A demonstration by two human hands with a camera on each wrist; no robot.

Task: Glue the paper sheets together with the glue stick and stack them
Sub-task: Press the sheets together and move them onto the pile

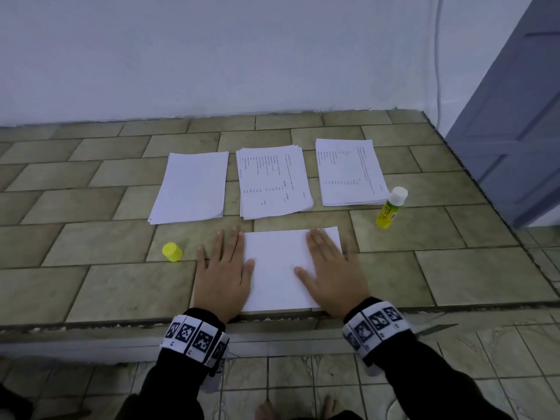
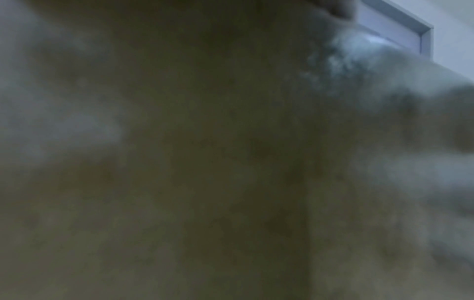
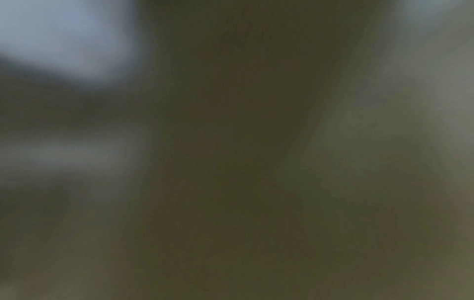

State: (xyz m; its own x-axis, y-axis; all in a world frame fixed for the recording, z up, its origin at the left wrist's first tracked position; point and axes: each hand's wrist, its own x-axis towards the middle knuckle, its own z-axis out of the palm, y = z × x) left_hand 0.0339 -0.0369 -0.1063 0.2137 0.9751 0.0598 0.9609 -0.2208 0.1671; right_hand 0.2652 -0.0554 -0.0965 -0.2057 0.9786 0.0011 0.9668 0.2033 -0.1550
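Left hand (image 1: 222,277) and right hand (image 1: 328,274) are pressing flat on blank sheet (image 1: 275,268), grips wide, fingers straight; uncapped glue stick (image 1: 391,207) standing nearby.

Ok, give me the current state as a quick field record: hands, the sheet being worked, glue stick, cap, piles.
left hand: left hand flat, fingers straight, pressing the left edge of the blank sheet
right hand: right hand flat, pressing the sheet's right side
glue stick: glue stick standing upright, uncapped, right of the printed pile
cap: yellow cap on the tiled ledge, left of the left hand
piles: blank pile, middle printed pile
wrist views: dark and blurred, nothing readable
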